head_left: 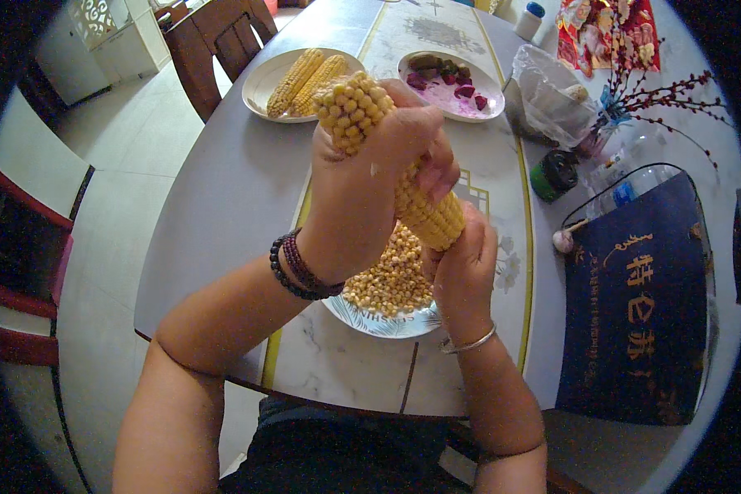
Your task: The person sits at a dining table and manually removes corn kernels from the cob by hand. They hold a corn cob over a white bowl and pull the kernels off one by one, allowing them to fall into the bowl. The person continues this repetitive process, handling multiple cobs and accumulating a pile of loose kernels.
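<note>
A yellow corn cob (pixel 428 210) slants over the table, its upper end toward the far left. My left hand (pixel 387 156) is wrapped around its middle, and dark bead bracelets circle that wrist. My right hand (pixel 467 259), with a silvery bangle on the wrist, grips the cob's lower end. Beneath both hands, a patterned plate (pixel 395 323) holds a heap of loose corn kernels (pixel 391 276); my hands and forearm cover part of it. Farther off at the left, two whole corn cobs (pixel 309 78) lie on a white oval plate (pixel 259 90).
A white plate (pixel 490 78) of pink and dark green pieces sits at the back. Along the right are a clear plastic bag (pixel 543 86), a dark green-black jar (pixel 554 174), a garlic bulb (pixel 562 240), red-berried stems (pixel 634 103) and a dark blue box (pixel 634 305). A wooden chair (pixel 202 58) stands far left.
</note>
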`<action>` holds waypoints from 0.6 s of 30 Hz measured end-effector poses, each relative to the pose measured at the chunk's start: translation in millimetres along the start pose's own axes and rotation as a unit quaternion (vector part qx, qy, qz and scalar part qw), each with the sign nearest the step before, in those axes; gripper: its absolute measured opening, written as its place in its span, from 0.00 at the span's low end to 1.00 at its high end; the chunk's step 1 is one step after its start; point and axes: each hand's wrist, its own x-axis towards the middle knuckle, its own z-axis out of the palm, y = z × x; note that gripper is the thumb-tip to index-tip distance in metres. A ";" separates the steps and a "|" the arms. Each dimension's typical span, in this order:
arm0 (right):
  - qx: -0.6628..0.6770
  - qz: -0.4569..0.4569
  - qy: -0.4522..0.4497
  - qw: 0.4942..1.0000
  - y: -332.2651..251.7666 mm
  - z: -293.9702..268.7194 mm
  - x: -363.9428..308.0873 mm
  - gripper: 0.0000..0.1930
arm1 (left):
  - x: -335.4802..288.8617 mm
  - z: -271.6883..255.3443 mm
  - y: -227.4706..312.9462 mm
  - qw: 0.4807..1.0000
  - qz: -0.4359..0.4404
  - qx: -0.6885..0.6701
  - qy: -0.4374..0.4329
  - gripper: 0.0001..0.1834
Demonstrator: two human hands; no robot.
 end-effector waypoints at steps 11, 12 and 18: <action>0.208 0.137 -0.173 0.953 -38.4 -24.5 29.2 0.15 | 22.0 -18.7 15.4 0.993 0.062 -0.034 0.090 0.10; 0.195 0.130 -0.174 0.956 -40.7 -24.8 29.0 0.15 | 24.6 -24.6 30.3 0.995 0.011 -0.058 0.078 0.12; 0.250 0.065 -0.154 0.954 -43.9 -20.0 24.8 0.21 | 29.1 -38.5 29.4 0.994 -0.086 -0.045 0.049 0.12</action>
